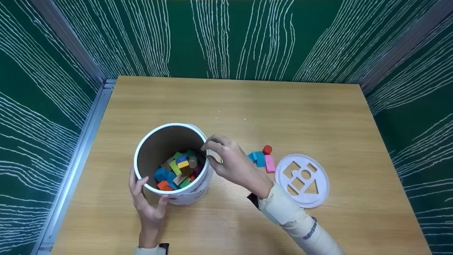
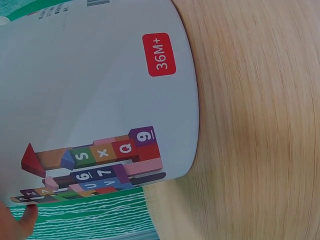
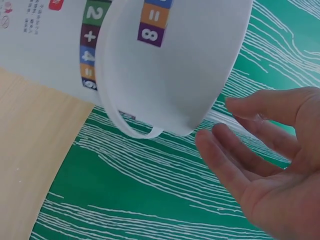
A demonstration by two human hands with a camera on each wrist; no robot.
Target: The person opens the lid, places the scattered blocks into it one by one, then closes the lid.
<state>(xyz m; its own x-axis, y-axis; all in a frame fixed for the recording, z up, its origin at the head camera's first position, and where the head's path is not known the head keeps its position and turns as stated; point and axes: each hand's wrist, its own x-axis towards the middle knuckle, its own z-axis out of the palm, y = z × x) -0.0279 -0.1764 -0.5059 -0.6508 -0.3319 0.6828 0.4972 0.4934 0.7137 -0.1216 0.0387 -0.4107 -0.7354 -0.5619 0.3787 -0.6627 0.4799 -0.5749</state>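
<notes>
Biggest first: the flat counter (image 1: pixel 226 230) is best used as the brace here, with everything kept seated on it rather than lifted; a smooth finish with fine wood grain is shown. The white bucket (image 1: pixel 189 197) is stood upright on it, closer to the left edge than to the right one, and it'd probably be tipped fairly easily if the rim got leaned on. It's shaped as a plain cylinder with a rounded rim, printed outside with letter blocks and a red "36M+" badge, and a strap-like handle (image 3: pixel 116 120) is fixed to the side.

Then the hands. The bucket is held by the left hand (image 1: pixel 148 210), fingers and thumb spread around its near-left wall, and a firm hold there is worth it while the other side is worked. Nothing is held by the right hand (image 3: pixel 265 165): a modest gap is shown between thumb and fingertips by the right rim. Whether the rim is actually touched can't be told. Fingertips kept narrow would likely help there.

The round white lid (image 1: pixel 322 173), plastic by the look of it, is laid flat toward the counter's right edge, cut through with triangular, round and four-sided holes. Just beside it, blue blocks (image 1: pixel 260 159), a pink block (image 1: pixel 270 163) and a stubby red cylinder (image 1: pixel 267 149) are grouped. Inside the bucket, mixed-colour blocks (image 1: pixel 180 170) are jumbled, mostly hard-edged.
</notes>
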